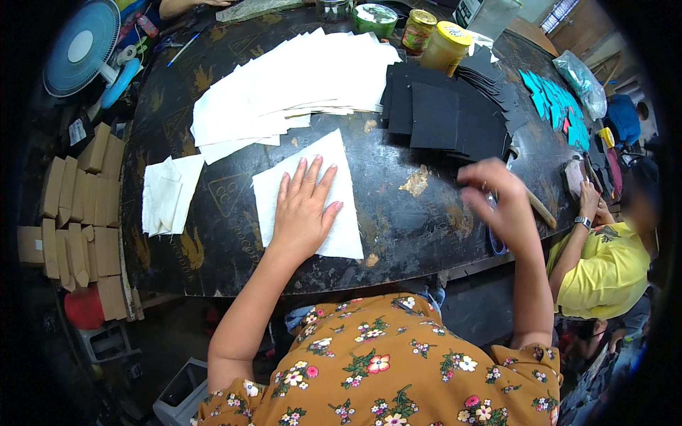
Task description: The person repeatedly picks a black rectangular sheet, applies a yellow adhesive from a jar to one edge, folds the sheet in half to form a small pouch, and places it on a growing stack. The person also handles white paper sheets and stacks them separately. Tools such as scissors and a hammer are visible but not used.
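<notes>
My left hand (304, 206) lies flat, fingers spread, on a white fabric piece (341, 234) at the middle of the dark table. Raised over the table to the right is my right hand (501, 199), somewhat blurred by motion. Its fingers are bent, with the thumb apart and nothing visible between them. Below this hand, partly hidden, a blue scissor handle (497, 243) shows near the table's edge. A hammer with a wooden handle (541, 209) lies just beyond the wrist. Fanned white sheets (298, 78) and black pieces (444, 113) sit beyond my hands.
Smaller white pieces (170, 195) lie at left. Jars, including a yellow-lidded jar (447, 46), stand at the far side, with turquoise pieces (554, 106) farther right. A blue fan (82, 50) and stacked cardboard boxes (85, 199) are left. A person in yellow (604, 266) works at right.
</notes>
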`<state>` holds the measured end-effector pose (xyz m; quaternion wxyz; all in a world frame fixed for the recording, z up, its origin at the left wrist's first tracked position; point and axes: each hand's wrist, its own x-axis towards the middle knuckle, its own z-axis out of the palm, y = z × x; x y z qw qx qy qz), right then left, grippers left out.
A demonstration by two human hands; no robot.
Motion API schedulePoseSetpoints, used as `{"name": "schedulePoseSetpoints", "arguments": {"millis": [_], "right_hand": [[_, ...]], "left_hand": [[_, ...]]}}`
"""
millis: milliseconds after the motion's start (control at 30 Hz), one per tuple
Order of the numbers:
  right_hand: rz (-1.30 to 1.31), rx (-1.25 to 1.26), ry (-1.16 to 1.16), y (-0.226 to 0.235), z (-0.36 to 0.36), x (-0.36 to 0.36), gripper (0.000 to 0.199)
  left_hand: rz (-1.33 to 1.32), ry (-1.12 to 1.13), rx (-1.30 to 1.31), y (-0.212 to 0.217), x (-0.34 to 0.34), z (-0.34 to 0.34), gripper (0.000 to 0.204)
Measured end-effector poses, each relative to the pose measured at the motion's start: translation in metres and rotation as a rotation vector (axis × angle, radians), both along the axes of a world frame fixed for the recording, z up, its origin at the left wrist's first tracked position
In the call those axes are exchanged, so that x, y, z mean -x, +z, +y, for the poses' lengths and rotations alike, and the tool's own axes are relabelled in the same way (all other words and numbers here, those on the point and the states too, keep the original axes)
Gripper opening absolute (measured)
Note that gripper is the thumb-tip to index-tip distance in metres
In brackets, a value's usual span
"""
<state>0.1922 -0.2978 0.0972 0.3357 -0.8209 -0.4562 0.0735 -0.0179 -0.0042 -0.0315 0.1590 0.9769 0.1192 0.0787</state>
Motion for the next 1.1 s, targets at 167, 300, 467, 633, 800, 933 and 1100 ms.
{"name": "schedulePoseSetpoints", "arguments": {"millis": [167, 300, 467, 633, 800, 933, 1100], "right_hand": [[-0.256, 0.157, -0.27, -0.011, 0.072, -0.077, 0.062], [-0.462, 0.317, -0.364, -0.028, 0.093, -0.085, 0.074], [-0.497, 0.195, -0.322, -0.039, 0.091, -0.079, 0.069], [-0.213, -0.087, -0.227, -0.045, 0.088, -0.083, 0.057], [0.553, -0.183, -0.245, -0.029, 0.069, -0.096, 0.045], [0.815, -0.419, 0.002, -0.04, 0.061, -0.064, 0.055], [0.724, -0.355, 0.08, -0.077, 0.071, 0.008, 0.069]], "left_hand": [[-0.06, -0.024, -0.006, -0.004, 0.006, 0.001, 0.072], [-0.071, -0.031, 0.006, -0.003, 0.009, 0.0, 0.076], [-0.121, -0.009, 0.092, 0.0, 0.009, 0.002, 0.08], [-0.243, -0.01, 0.178, 0.009, 0.013, 0.003, 0.076], [-0.203, -0.069, 0.19, 0.021, 0.01, 0.019, 0.076], [-0.099, -0.162, 0.229, 0.016, 0.0, 0.026, 0.09], [-0.035, -0.138, 0.201, 0.004, -0.001, 0.022, 0.104]]}}
